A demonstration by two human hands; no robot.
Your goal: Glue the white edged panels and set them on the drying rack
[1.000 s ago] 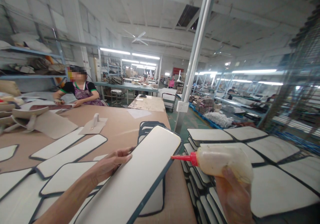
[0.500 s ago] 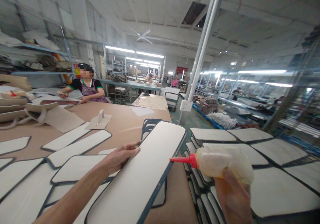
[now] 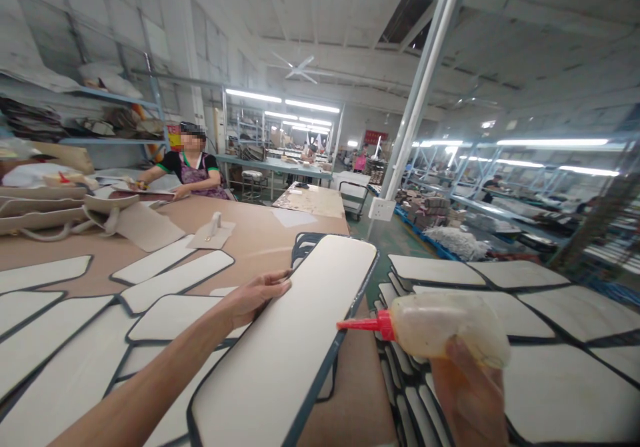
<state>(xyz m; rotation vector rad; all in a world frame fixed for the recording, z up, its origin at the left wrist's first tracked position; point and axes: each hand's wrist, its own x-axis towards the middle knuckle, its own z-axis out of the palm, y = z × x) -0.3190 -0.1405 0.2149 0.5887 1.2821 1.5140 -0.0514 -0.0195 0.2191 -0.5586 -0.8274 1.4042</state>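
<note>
My left hand (image 3: 263, 294) grips the left edge of a long white panel (image 3: 295, 320) with rounded corners and a dark blue border, holding it tilted above the table. In my right hand (image 3: 467, 390) is a translucent squeeze bottle (image 3: 450, 324) with a yellowish liquid inside and a red pointed nozzle (image 3: 367, 325). The nozzle tip is at the panel's right border, about midway along. A wet-looking shine runs on that border beyond the tip. Under the held panel lie more panels, partly hidden.
Similar panels (image 3: 175, 317) overlap on the brown table (image 3: 250, 217) at left. Stacks of panels (image 3: 560, 387) stand at right. Beige bag parts (image 3: 150, 224) lie farther back. A co-worker (image 3: 195, 170) sits at the far left side; a metal post (image 3: 415, 100) rises beyond the table.
The view has turned slightly left, so the surroundings sit farther right. The nozzle tip is a little nearer me along the panel's right border. Both hands keep their hold.
</note>
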